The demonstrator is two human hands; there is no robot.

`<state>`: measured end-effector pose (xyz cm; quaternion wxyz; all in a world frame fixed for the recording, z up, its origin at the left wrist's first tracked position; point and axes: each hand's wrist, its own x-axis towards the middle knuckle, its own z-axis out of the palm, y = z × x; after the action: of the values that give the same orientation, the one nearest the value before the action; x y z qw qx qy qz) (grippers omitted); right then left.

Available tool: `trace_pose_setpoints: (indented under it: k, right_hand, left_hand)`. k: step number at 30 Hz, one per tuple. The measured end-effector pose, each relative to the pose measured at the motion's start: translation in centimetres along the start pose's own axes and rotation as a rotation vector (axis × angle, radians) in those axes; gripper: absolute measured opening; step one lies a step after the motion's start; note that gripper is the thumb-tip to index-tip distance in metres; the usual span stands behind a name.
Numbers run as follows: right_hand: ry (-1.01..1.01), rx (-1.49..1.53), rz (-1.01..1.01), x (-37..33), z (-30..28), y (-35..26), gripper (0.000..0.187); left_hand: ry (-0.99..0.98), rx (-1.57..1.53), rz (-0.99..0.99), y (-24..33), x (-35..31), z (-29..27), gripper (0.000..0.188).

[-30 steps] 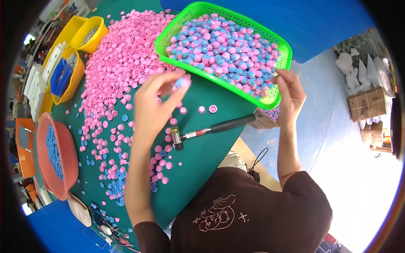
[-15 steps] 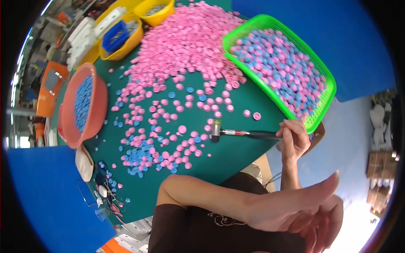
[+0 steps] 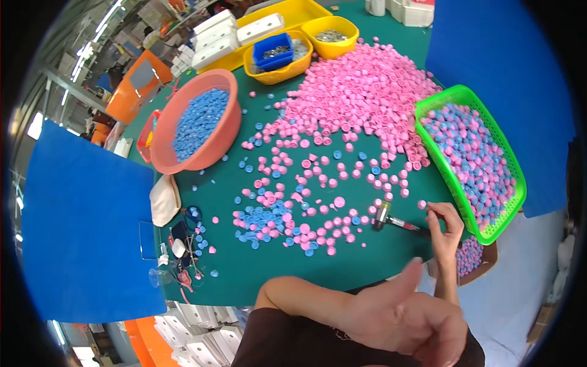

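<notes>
My left hand [image 3: 409,324] is raised close to the camera over my lap, thumb stretched away from loosely curled fingers, with nothing visible in it. Over the table's right side, my right hand [image 3: 447,227] has thumb and forefinger closed at a small pink cap [image 3: 422,204]. Beneath that hand runs the dark handle of a small hammer [image 3: 382,216], lying on the green table. To its left are scattered pink caps and a cluster of blue discs [image 3: 263,221]. A large heap of pink caps [image 3: 367,92] covers the far side.
A green basket [image 3: 520,196] of mixed pink and blue pieces stands at right, above a box [image 3: 486,263] holding similar pieces. A salmon basin [image 3: 229,122] of blue discs is at left. Yellow tubs [image 3: 342,50] stand far off; cables and small items [image 3: 182,251] lie near left.
The view has shifted, so the table appears further right and lower. My right hand has come off the end of the hammer handle to a loose pink cap. My left hand stays raised.
</notes>
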<state>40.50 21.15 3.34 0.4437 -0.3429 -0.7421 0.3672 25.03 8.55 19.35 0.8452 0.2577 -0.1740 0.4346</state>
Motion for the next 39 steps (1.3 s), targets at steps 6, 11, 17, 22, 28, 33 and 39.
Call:
trace_pose_setpoints:
  k: [6,11,17,22,28,33,39]
  right_hand:
    - [-0.253,-0.459,0.238,0.9,-2.4,0.7,0.05]
    - [-0.418,-0.523,0.141,2.1,-1.6,2.6,0.057]
    - [-0.526,-0.36,0.02,6.1,4.3,2.3,0.052]
    - [-0.675,-0.339,-0.309,7.1,8.3,1.7,0.054]
    - [-0.606,-0.397,-0.512,9.0,9.9,3.5,0.049]
    - [-0.143,-0.559,-0.339,15.5,12.1,7.9,0.051]
    - [0.098,-0.914,-0.191,27.1,16.7,12.1,0.061]
  left_hand:
    - [0.008,0.013,0.315,0.7,-3.9,-1.1,0.099]
    - [0.733,0.907,0.296,1.8,-10.9,-3.1,0.061]
    - [1.355,2.307,-0.039,-1.7,-18.4,-8.7,0.037]
    - [1.466,2.404,-0.38,-2.1,-19.2,-10.7,0.06]
    - [1.492,2.576,-0.709,0.2,-18.6,-13.1,0.064]
    - [1.214,2.406,-0.137,9.9,-16.8,-15.0,0.053]
    - [1.13,2.672,0.327,26.5,-14.0,-24.4,0.04]
